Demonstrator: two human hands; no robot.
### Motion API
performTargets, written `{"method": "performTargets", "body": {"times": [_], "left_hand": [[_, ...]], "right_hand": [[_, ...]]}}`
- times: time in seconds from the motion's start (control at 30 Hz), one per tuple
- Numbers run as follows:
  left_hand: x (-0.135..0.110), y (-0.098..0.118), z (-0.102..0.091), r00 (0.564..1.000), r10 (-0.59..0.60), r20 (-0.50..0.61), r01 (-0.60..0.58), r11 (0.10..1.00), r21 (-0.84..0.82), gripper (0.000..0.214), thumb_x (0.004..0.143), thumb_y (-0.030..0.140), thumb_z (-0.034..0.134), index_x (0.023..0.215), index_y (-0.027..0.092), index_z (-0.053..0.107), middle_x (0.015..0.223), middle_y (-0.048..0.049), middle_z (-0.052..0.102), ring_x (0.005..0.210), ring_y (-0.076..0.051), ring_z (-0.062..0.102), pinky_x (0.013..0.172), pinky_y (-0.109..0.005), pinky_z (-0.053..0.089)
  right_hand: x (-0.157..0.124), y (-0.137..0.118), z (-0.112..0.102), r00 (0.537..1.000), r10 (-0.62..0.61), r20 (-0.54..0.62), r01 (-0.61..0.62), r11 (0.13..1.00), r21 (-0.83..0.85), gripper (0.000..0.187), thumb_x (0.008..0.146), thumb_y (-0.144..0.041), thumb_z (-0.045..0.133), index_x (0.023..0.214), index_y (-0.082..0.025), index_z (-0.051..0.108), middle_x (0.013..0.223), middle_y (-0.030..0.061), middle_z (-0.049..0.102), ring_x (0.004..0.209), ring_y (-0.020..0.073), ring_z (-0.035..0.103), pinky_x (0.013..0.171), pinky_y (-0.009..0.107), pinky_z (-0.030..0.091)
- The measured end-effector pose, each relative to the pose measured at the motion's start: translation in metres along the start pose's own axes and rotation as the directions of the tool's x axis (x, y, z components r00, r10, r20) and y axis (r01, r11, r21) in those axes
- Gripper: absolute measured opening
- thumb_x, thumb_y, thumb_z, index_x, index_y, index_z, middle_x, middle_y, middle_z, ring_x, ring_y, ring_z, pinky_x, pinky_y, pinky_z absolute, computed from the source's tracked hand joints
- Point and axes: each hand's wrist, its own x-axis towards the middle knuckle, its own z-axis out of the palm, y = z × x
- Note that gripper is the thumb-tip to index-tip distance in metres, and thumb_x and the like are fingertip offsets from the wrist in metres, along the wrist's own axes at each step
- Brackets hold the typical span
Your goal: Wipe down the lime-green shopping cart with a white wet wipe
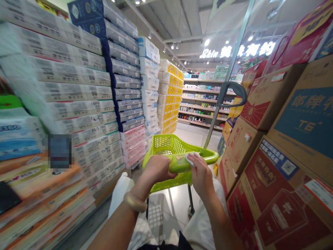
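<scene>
A lime-green plastic shopping basket (169,144) on a wheeled stand sits in the aisle right in front of me. My left hand (157,168) is closed over its near rim, with a pale bangle on the wrist. My right hand (200,172) pinches a small white cloth or wipe (191,158) and presses it onto the same rim, just right of the left hand. A grey pull handle (232,92) on a slanted metal pole rises from the basket's right side. The basket looks empty inside.
Tall stacks of wrapped tissue packs (78,90) wall the left side. Stacked brown and red cardboard cartons (281,139) line the right, close to my right arm. Shelves of goods (203,104) stand at the far end of the narrow tiled aisle.
</scene>
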Motion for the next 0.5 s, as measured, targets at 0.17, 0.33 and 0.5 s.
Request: {"method": "performTargets", "body": {"times": [0.17,0.33,0.5], "left_hand": [[-0.001,-0.003,0.0,1.0,0.026,-0.006,-0.026,1.0,0.008,0.039,0.075,0.055,0.059,0.081,0.02,0.075,0.086,-0.0121,0.076,0.082,-0.03,0.071,0.07,-0.035,0.052],[-0.001,-0.006,0.003,0.999,0.016,-0.037,-0.015,1.0,0.027,0.035,0.073,0.055,0.061,0.08,0.024,0.074,0.084,-0.0084,0.076,0.08,-0.028,0.071,0.069,-0.033,0.051],[0.0,-0.01,0.002,1.0,0.021,-0.017,-0.02,0.999,0.044,0.04,0.072,0.058,0.061,0.081,0.021,0.074,0.086,-0.0107,0.076,0.081,-0.03,0.071,0.068,-0.034,0.051]], "right_hand": [[-0.003,-0.008,0.005,0.994,-0.098,0.049,0.093,0.991,0.091,0.037,0.092,-0.013,0.044,0.115,-0.024,0.07,0.119,0.0071,0.072,0.122,0.0243,0.061,0.107,0.05,0.046],[0.0,0.018,-0.008,0.986,0.101,-0.133,-0.108,0.993,-0.045,0.032,0.092,-0.02,0.046,0.109,-0.02,0.073,0.113,0.0122,0.073,0.117,0.0309,0.063,0.103,0.058,0.047],[-0.007,-0.002,0.001,0.997,-0.07,0.015,0.07,0.997,0.022,0.04,0.089,-0.012,0.043,0.116,-0.024,0.07,0.122,0.0066,0.07,0.125,0.0247,0.059,0.11,0.05,0.043]]}}
